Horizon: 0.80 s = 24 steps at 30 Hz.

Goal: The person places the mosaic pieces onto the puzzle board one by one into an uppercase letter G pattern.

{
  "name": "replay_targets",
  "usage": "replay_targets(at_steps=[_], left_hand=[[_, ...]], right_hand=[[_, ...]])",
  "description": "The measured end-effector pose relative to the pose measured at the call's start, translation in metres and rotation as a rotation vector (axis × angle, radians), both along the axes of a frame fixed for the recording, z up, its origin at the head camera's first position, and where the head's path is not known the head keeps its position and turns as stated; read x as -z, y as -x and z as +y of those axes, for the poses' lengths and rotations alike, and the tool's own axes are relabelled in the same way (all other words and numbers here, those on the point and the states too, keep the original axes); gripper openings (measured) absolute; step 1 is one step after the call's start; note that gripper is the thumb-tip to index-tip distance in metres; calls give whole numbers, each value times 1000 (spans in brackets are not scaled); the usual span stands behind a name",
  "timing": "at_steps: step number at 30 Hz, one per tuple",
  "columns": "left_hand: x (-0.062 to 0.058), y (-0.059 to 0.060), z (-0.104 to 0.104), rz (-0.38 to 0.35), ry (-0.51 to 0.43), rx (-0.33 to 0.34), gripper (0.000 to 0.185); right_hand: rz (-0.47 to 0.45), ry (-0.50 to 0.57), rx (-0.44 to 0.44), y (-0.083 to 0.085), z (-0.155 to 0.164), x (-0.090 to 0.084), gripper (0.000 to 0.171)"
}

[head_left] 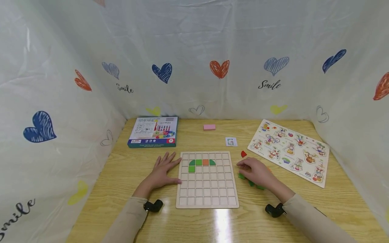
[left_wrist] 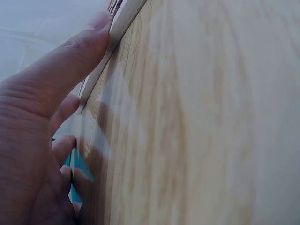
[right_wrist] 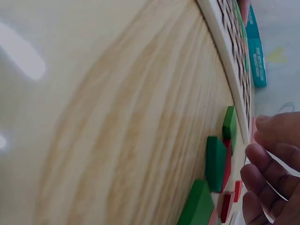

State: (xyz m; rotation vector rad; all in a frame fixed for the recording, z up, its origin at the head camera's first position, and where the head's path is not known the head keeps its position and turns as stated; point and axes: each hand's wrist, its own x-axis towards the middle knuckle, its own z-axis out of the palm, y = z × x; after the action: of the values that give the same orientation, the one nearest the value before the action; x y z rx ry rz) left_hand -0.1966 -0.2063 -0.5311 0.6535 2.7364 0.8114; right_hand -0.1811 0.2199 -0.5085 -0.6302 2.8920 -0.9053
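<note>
Head view shows the left hand lying flat on the table, fingers straight, thumb pressed against the left edge of the grid board. The right hand hovers with loosely bent fingers over a scatter of green and red blocks just right of the board; it seems to hold nothing, though its palm hides some pieces. These small wooden blocks look light, stiff and smooth, so they could slide on the glossy table. A pinch across two opposite flat sides should lift one cleanly.
</note>
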Motion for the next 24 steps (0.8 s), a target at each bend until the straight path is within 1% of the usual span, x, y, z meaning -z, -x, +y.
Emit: replay_targets(at_steps=[2,6,10,15,24], left_hand=[[0,0,0,2,1,0,97],[0,0,0,2,8,-1,98],[0,0,0,2,8,-1,98],[1,0,0,3,3,1,97],[-1,0,1,-1,5,4,98]], right_hand=[[11,-57,11,-4,3,0,24],[43,-163,6,-10,4,0,29],[64,-205,-1,-12,3,-1,26],[48,-159,4,-12,3,0,22],[10,-87,-7,-9,6,3,21]])
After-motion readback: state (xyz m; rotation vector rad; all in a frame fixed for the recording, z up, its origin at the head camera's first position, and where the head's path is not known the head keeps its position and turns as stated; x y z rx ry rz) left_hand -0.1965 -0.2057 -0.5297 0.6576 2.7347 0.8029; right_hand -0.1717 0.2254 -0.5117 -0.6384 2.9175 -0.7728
